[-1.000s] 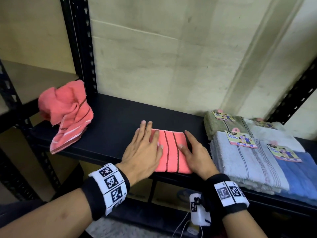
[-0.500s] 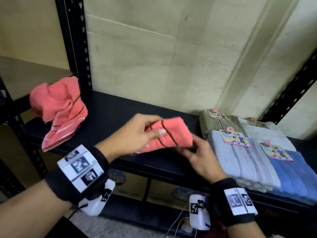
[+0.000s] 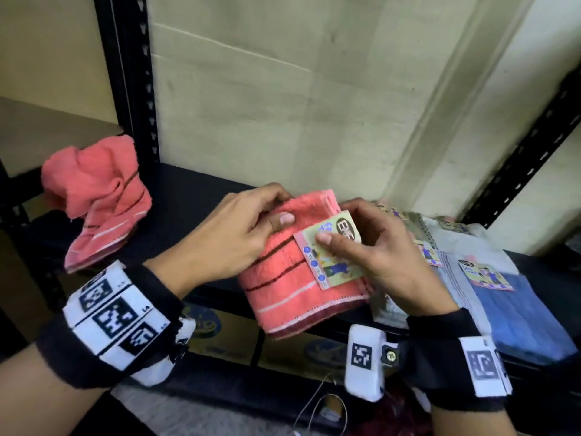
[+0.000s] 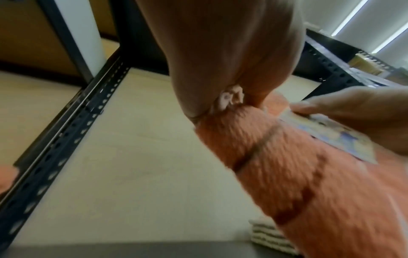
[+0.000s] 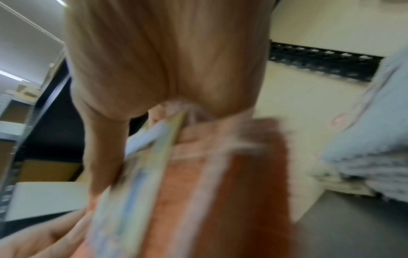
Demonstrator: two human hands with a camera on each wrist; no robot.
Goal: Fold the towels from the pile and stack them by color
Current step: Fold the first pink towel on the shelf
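From the head view, the folded pink towel point(image 3: 298, 272), pressed flat on the shelf point(image 3: 195, 196) a second ago, is now lifted clear between the left hand point(image 3: 232, 237) and right hand point(image 3: 374, 256), so folding looks finished and stacking comes next. The left wrist view shows fingers pinching its top edge, the right wrist view, blurred, a thumb clamping the paper label point(image 5: 141, 167). Bare shelf lies between the crumpled pink towel point(image 3: 97, 196) and the folded stacks point(image 3: 503, 287).

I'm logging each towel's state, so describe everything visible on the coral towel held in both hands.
The coral towel is folded into a thick rectangle of fluffy terry, with thin dark stripes across it and pale stripes plus a darker band at its near edge. It is held above the shelf's front edge. The left hand grips its far left corner; the right hand holds its right side, thumb pressing a printed card label flat on top.
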